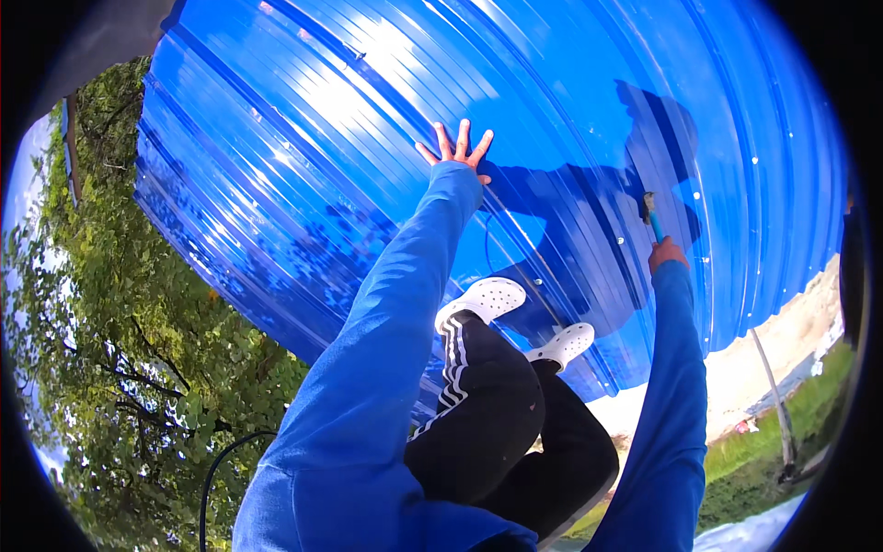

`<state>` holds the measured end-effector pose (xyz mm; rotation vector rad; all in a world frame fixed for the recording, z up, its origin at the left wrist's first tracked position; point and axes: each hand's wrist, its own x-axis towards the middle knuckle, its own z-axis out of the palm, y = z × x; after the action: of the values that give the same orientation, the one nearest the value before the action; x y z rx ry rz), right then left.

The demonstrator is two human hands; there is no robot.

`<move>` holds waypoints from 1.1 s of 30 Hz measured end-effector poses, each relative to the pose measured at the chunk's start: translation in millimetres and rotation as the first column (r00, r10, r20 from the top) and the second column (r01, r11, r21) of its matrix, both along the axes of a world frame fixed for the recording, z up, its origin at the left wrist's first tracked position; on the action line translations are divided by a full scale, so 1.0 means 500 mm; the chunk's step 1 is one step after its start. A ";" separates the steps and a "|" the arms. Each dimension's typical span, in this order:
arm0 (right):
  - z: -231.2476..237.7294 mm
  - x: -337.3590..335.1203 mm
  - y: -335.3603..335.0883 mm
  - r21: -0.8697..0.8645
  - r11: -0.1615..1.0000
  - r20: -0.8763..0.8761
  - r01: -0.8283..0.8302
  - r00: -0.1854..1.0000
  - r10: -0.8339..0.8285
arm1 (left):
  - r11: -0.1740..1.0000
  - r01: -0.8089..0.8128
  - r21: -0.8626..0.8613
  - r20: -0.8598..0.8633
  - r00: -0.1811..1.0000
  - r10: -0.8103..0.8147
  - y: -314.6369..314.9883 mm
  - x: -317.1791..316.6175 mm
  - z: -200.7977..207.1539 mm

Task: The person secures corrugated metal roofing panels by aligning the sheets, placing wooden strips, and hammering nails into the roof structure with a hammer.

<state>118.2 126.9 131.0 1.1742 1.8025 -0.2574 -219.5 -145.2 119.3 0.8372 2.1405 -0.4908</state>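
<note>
My left hand (pixel 457 149) lies on a blue ribbed metal roof sheet (pixel 561 110), fingers spread, holding nothing. Off to the right, my right hand (pixel 669 255) is closed around the teal handle of a hammer (pixel 655 224). The hammer's head is over the sheet, close to a raised rib; whether it touches the metal I cannot tell. Small fasteners dot the ribs, one of them (pixel 621 241) just left of the hammer. My shadow falls across the sheet between and beyond both hands.
My feet in white clogs (pixel 492 296) are on the sloping sheet below my hands. Leafy trees (pixel 138 368) stand past the roof's left edge. At the lower right, beyond the sheet's edge, are pale ground, grass (pixel 736 451) and a pole (pixel 774 396). A black cable (pixel 210 478) curves at lower left.
</note>
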 end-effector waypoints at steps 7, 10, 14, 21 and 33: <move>0.019 -0.025 0.029 -0.072 0.996 -0.055 0.047 0.997 -0.051 | 0.997 0.002 0.074 0.011 1.000 -0.002 0.019 0.012 0.003; 0.064 -0.218 0.014 -0.090 0.994 -0.242 0.060 0.967 -0.080 | 0.996 -0.087 -0.026 0.065 0.994 0.088 0.021 -0.010 0.019; 0.051 -0.425 0.048 0.066 0.996 -0.195 -0.063 0.978 0.075 | 0.999 -0.036 0.012 0.067 0.997 0.035 0.040 -0.007 0.064; 0.015 -0.409 0.036 -0.117 0.985 -0.145 0.128 0.979 -0.144 | 0.947 0.218 -0.237 0.322 0.937 -0.135 0.079 -0.118 0.094; 0.014 -0.437 0.037 -0.033 0.965 -0.021 0.261 0.965 -0.262 | 0.798 0.535 0.278 0.504 0.626 -0.595 0.249 -0.513 0.207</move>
<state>-100.2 145.6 138.2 1.3933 1.6568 -0.4521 -476.3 -20.8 222.8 1.5260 1.3153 -0.3696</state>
